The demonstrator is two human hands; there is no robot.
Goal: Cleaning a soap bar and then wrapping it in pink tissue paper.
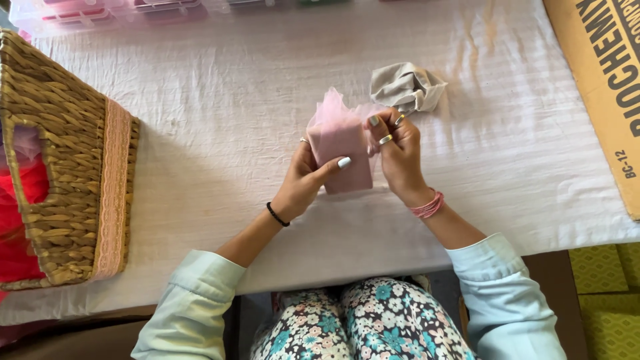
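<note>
Left hand (303, 183) gripping pink pouch (341, 157) from 8 o'clock, steadying it over table (220, 100) centre. Right hand (398, 155) pinching pouch's 3 o'clock edge, gathering tulle top. Grey cloth (407, 87) lying at 1 o'clock. Basket (63, 160) sitting at 9 o'clock, within reach.

Sheer pink net pouch (341, 143), matt white tablecloth (233, 100), rough woven wicker basket (60, 133), crumpled grey cloth (407, 87).

Brown cardboard box (600, 80) (black print) at right edge; clear plastic cases (120, 12) along top.
</note>
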